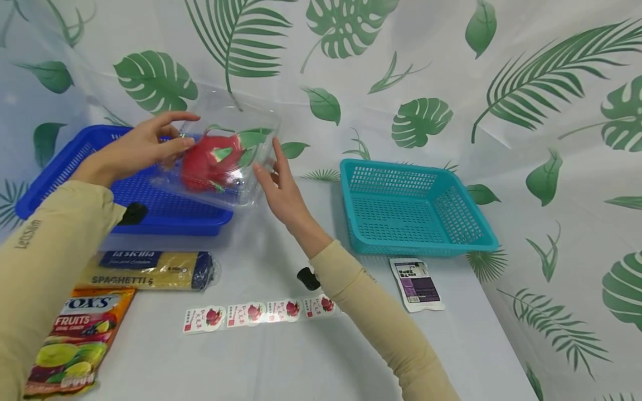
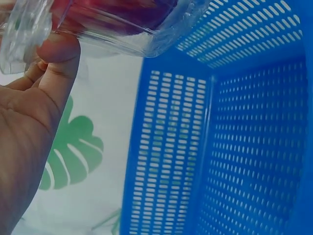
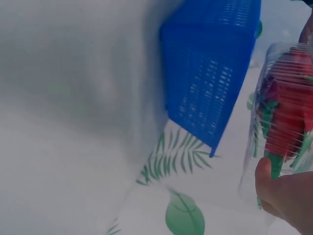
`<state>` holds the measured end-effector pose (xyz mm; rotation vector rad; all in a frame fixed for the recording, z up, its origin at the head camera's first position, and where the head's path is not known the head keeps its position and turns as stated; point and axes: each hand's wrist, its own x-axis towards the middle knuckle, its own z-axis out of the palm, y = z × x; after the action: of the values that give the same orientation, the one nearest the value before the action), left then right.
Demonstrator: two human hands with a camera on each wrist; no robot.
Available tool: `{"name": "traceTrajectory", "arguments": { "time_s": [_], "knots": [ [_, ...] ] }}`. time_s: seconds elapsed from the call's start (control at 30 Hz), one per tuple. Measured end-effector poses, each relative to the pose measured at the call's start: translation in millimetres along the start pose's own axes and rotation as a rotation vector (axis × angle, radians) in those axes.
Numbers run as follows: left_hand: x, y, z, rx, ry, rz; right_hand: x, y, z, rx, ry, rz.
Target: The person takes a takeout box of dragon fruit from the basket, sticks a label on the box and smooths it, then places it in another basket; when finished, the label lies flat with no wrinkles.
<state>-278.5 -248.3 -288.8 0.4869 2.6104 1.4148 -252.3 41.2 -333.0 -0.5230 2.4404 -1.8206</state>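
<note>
Both hands hold a clear plastic clamshell box [image 1: 253,189] in the air, partly over the blue basket. Inside it lies a red dragon fruit [image 1: 198,164] with green tips. My left hand [image 1: 132,147] pinches the box's left edge between thumb and fingers. At the opposite side, the right hand [image 1: 287,195] grips the box with its thumb on the near face. In the left wrist view, the left thumb [image 2: 61,54] presses the box's rim. The right wrist view shows the right thumb [image 3: 264,171] against the ribbed wall.
The blue basket [image 1: 175,223] stands at back left, a teal basket [image 1: 421,248] at back right. A spaghetti pack [image 1: 165,270] and a candy bag [image 1: 75,345] lie at left. Dragon fruit stickers [image 1: 246,314] lie in front; a white-and-purple pouch [image 1: 416,284] is near the teal basket.
</note>
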Motion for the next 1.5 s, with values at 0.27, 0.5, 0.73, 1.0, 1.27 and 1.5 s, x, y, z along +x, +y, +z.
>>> {"name": "traceTrajectory", "arguments": {
  "time_s": [0.27,0.5,0.73,1.0,1.27,1.5],
  "knots": [
    [0.4,8.9,7.0,0.004,-0.009,0.04,-5.3,-7,-1,-0.069,0.016,0.0],
    [-0.6,14.3,17.6,0.051,0.004,0.03,-9.5,-8,-3,-0.096,0.049,-0.061],
    [-4.4,14.9,30.7,0.03,-0.022,-0.016,-17.8,-12,-7,-0.102,0.087,-0.046],
    [-10.0,18.9,47.8,0.009,-0.025,0.013,-27.9,-12,-18,-0.098,0.086,-0.007],
    [-9.9,22.1,73.4,-0.025,0.023,0.056,-36.6,-6,-30,-0.081,0.089,0.077],
    [-15.3,28.8,96.8,-0.053,0.05,0.029,-46.8,-2,-42,-0.063,0.077,0.154]
  ]
}}
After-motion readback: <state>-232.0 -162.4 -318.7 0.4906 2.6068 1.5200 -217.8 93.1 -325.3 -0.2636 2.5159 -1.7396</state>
